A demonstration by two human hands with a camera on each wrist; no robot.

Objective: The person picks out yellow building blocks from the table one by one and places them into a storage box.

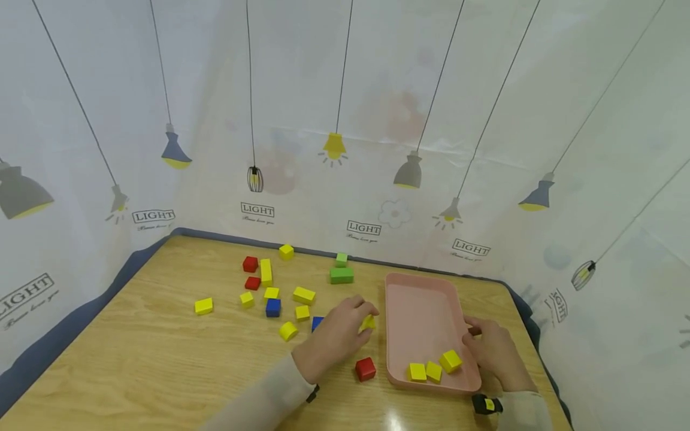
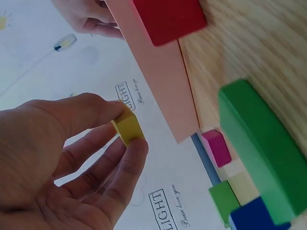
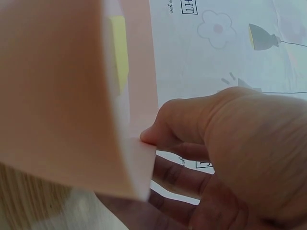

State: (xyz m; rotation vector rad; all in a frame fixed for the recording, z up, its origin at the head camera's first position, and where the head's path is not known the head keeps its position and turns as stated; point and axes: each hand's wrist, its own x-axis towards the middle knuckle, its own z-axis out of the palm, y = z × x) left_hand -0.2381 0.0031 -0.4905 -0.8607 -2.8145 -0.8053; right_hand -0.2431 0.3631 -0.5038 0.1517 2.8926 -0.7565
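Note:
My left hand (image 1: 336, 332) pinches a small yellow block (image 2: 128, 125) between thumb and fingertips. It hovers just left of the pink tray (image 1: 423, 317), above the tabletop. At the tray's right side, my right hand (image 1: 496, 350) grips the rim, the thumb on its edge and the fingers around the outside, as the right wrist view shows. Three yellow blocks (image 1: 450, 361) lie at the near end inside the tray. A red block (image 1: 365, 369) sits on the table beside the tray's near left corner. Partly hidden behind my left hand is a blue block (image 1: 317, 324).
Several yellow blocks (image 1: 304, 295) are scattered left of my left hand, with two red blocks (image 1: 250, 264) and another blue block (image 1: 273, 307) among them. Green blocks (image 1: 342, 275) stand near the back edge. A magenta block (image 2: 217, 147) shows in the left wrist view. Printed sheeting surrounds the wooden table (image 1: 135, 335).

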